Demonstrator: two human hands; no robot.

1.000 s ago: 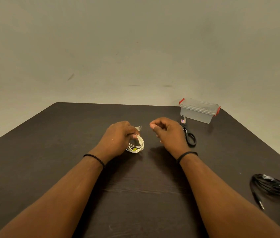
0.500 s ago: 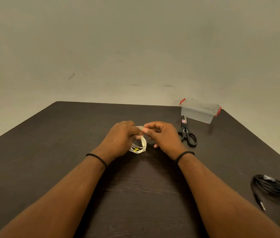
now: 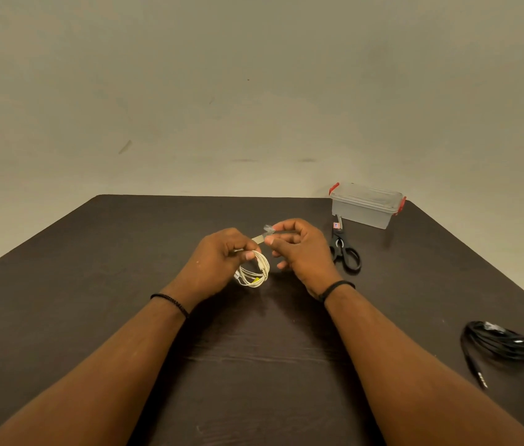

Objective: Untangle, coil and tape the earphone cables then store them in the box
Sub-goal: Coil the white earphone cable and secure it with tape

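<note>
Table [image 3: 93, 317]: big dark wood-grain top, fills the whole lower half of the frame, plain beige wall behind it.
Box [image 3: 365, 206]: clear plastic tub with red clips, lid on, sitting at the far edge of the table, right of centre.
Black earphone cable [image 3: 501, 344]: loose bundle lying flat near the right edge, lower right of the frame, its plug end trailing toward the bottom. Well apart from both hands.
Scissors [image 3: 344, 249]: black handles, lying just in front of the box, right beside the right hand, blades pointing at the box.
Left hand [image 3: 218, 262]: middle of the frame, fingers curled round the top of the white coil, holding it up off the table.
Right hand [image 3: 299, 249]: just right of the left one, thumb and forefinger pinching one end of the tape, other fingers loosely curled.
White earphone cable [image 3: 255, 273]: small coil hanging from the left hand's grip, dead centre, with a bit of yellow showing at the bottom.
Tape [image 3: 265, 235]: short clear strip stretched between the two hands, above the coil.
</note>
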